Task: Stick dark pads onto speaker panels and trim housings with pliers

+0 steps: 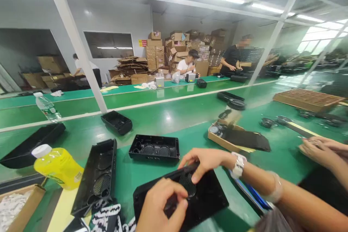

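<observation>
In front of me a black plastic speaker housing point(209, 197) lies tilted, with round grilles in its floor. Over its far edge hooks my right hand point(205, 161), thumb pressed inside near the grille and fingers partly hidden behind the wall. My left hand point(165, 203) is above the near part of the housing, thumb and forefinger pinched together near the grille. Whatever lies between those fingertips is hidden. Just beyond sits another open housing point(154, 147), and a third housing point(99, 174) stands to the left.
A yellow drink bottle point(58, 166), a box of white pieces point(19, 206) and striped cords point(106, 219) are at left. Right of me are a cardboard tray point(216, 137) with speaker parts and a co-worker's hands point(322, 148). Beyond runs a green conveyor point(168, 110).
</observation>
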Motion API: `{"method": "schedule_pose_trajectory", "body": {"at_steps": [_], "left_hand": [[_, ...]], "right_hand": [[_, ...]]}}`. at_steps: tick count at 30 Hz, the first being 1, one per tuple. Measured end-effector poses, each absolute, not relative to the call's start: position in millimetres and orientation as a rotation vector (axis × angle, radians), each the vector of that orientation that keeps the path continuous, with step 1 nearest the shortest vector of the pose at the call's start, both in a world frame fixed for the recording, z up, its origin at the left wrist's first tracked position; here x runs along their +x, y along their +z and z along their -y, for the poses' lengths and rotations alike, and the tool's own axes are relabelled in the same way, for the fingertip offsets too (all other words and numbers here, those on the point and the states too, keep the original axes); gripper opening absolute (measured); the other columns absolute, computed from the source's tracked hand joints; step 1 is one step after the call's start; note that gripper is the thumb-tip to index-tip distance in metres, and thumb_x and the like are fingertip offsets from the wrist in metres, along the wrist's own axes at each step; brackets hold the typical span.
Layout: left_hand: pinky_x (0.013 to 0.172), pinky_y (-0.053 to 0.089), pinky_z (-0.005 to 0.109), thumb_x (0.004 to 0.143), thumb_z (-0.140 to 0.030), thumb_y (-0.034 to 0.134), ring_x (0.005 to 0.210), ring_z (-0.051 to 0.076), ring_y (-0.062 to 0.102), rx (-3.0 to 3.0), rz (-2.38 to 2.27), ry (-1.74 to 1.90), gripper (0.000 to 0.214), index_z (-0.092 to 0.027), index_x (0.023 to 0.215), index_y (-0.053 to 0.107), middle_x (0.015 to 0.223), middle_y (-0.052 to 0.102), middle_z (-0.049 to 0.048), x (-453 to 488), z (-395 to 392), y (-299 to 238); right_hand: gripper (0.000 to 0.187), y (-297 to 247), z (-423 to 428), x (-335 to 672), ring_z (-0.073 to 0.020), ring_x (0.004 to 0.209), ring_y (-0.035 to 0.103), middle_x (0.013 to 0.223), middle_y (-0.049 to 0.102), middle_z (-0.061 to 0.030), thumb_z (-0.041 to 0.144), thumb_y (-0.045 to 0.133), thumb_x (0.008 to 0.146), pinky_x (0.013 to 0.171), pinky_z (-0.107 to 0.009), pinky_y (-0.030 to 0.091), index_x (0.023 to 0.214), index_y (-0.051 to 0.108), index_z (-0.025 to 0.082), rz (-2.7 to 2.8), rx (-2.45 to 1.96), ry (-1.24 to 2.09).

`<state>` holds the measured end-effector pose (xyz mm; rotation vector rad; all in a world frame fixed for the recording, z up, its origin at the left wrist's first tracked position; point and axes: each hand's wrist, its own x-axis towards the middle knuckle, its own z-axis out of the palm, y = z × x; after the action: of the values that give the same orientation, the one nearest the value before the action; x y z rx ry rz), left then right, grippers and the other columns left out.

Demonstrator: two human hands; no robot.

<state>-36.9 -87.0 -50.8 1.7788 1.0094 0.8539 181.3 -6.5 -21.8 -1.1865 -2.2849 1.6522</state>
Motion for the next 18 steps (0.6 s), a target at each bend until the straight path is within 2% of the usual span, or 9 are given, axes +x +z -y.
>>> {"method": "schedule_pose_trajectory", "body": {"at_steps": [1, 2, 4, 6, 8, 10, 13, 15, 18], "left_hand": [[0.087, 0.037, 0.034, 0.076, -0.030, 0.061, 0.089, 0.024, 0.053, 1.943, -1.067, 0.880, 0.016, -0.023, 0.089, 0.067, 0.092, 0.062, 0.0075, -30.8, 84.1, -40.5], [0.095, 0.033, 0.037, 0.075, -0.026, 0.061, 0.104, 0.027, 0.049, 2.100, -1.109, 0.818, 0.032, -0.024, 0.107, 0.062, 0.109, 0.059, 0.0084, -22.6, 79.4, -34.5], [0.098, 0.032, 0.041, 0.072, -0.021, 0.059, 0.113, 0.031, 0.045, 2.299, -1.168, 0.552, 0.051, -0.022, 0.123, 0.052, 0.119, 0.054, 0.0114, -1.6, 67.7, -35.5], [0.090, 0.039, 0.044, 0.075, -0.016, 0.052, 0.101, 0.032, 0.054, 2.380, -1.149, 0.298, 0.043, -0.017, 0.119, 0.055, 0.107, 0.061, 0.0156, 20.4, 57.4, -48.0], [0.082, 0.043, 0.046, 0.080, -0.013, 0.041, 0.090, 0.033, 0.060, 2.429, -1.096, 0.178, 0.035, -0.014, 0.108, 0.061, 0.094, 0.064, 0.0182, 37.7, 49.3, -62.4], [0.081, 0.043, 0.049, 0.082, -0.010, 0.034, 0.091, 0.035, 0.060, 2.503, -1.075, 0.104, 0.036, -0.010, 0.105, 0.061, 0.095, 0.063, 0.0217, 48.3, 40.0, -72.5], [0.083, 0.043, 0.049, 0.081, -0.010, 0.035, 0.097, 0.036, 0.058, 2.598, -1.035, 0.027, 0.035, -0.009, 0.105, 0.061, 0.102, 0.062, 0.0224, 55.0, 21.2, -79.8], [0.085, 0.043, 0.046, 0.081, -0.011, 0.037, 0.101, 0.033, 0.058, 2.640, -0.993, -0.013, 0.036, -0.011, 0.110, 0.059, 0.107, 0.061, 0.0202, 57.0, 8.8, -82.7], [0.084, 0.045, 0.041, 0.081, -0.011, 0.038, 0.102, 0.030, 0.059, 2.678, -0.944, -0.071, 0.036, -0.013, 0.110, 0.059, 0.109, 0.062, 0.0168, 58.9, -3.3, -87.7]], "right_hand": [[0.060, -18.0, 6.5, 188.0, -0.0163, 0.074, 0.059, 0.082, 0.066, -0.0003, 0.043, 0.075, 0.057, 0.069, -0.025, 0.046, 0.109, 0.064, 0.017, 2.276, -1.205, 1.714], [0.058, -16.9, 7.7, 194.1, -0.0156, 0.075, 0.059, 0.082, 0.066, 0.0003, 0.042, 0.076, 0.056, 0.068, -0.023, 0.046, 0.107, 0.065, 0.017, 2.274, -1.226, 1.751], [0.055, -21.4, 13.5, 204.5, -0.0164, 0.078, 0.060, 0.084, 0.067, 0.0002, 0.041, 0.078, 0.052, 0.069, -0.023, 0.047, 0.099, 0.068, 0.015, 2.250, -1.287, 1.799], [0.050, -31.3, 22.2, 214.6, -0.0175, 0.080, 0.062, 0.085, 0.068, -0.0004, 0.041, 0.079, 0.054, 0.071, -0.024, 0.048, 0.094, 0.069, 0.014, 2.186, -1.392, 1.788], [0.042, -41.6, 32.1, 228.3, -0.0171, 0.081, 0.063, 0.087, 0.068, -0.0012, 0.037, 0.077, 0.062, 0.073, -0.026, 0.050, 0.095, 0.068, 0.013, 2.082, -1.564, 1.646], [0.034, -49.6, 44.3, 247.8, -0.0178, 0.090, 0.061, 0.100, 0.066, -0.0040, 0.033, 0.069, 0.075, 0.080, -0.032, 0.050, 0.103, 0.063, 0.014, 1.935, -1.785, 1.346], [0.031, -62.1, 72.9, 276.6, -0.0226, 0.108, 0.052, 0.118, 0.054, -0.0091, 0.034, 0.053, 0.088, 0.092, -0.044, 0.043, 0.111, 0.055, 0.014, 1.627, -2.150, 0.758], [0.030, -76.1, 94.5, 284.1, -0.0242, 0.109, 0.049, 0.117, 0.053, -0.0095, 0.037, 0.053, 0.088, 0.094, -0.047, 0.040, 0.106, 0.056, 0.013, 1.441, -2.338, 0.493], [0.028, -103.8, 113.2, 275.9, -0.0236, 0.104, 0.051, 0.110, 0.055, -0.0083, 0.036, 0.062, 0.082, 0.090, -0.046, 0.042, 0.098, 0.059, 0.013, 1.332, -2.472, 0.332]]}}
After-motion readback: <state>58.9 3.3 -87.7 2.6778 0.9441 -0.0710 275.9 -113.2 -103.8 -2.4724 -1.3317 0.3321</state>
